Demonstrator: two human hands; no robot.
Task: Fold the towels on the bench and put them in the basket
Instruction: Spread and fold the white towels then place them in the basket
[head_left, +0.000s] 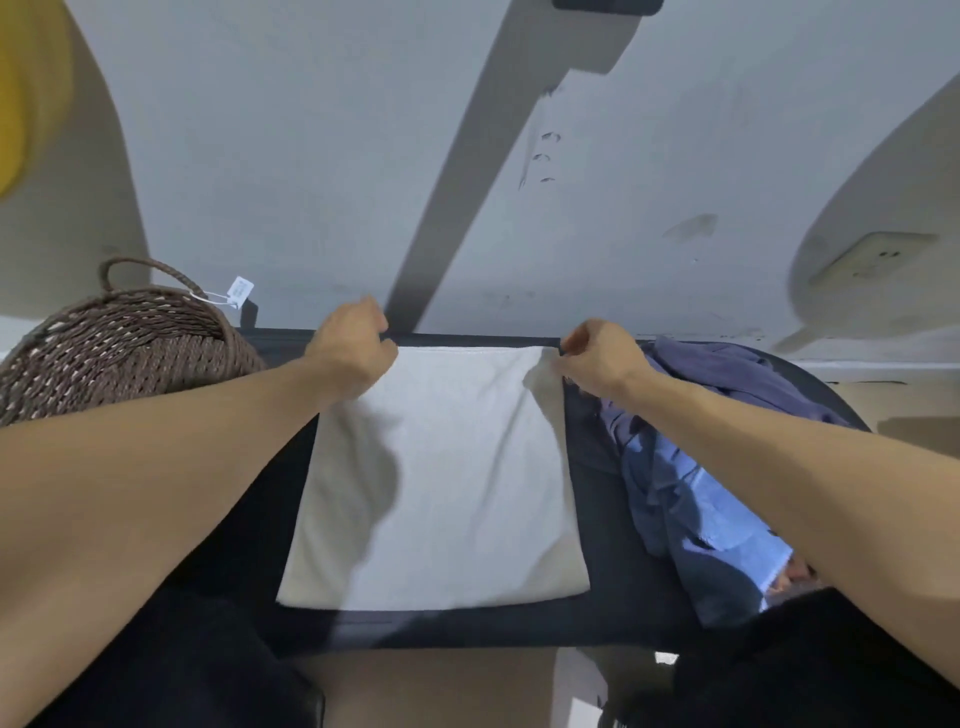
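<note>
A white towel lies flat on the dark bench, filling its middle from the far edge to near the front edge. My left hand pinches the towel's far left corner. My right hand pinches its far right corner. Both hands sit at the bench's far edge, against the wall. A heap of crumpled blue towels lies on the right part of the bench, partly under my right forearm. The brown woven basket stands at the left end of the bench, a white tag hanging from its handle.
A pale grey wall rises straight behind the bench. A wall socket sits at the right. My dark-clothed legs are at the bench's front edge, with beige floor between them.
</note>
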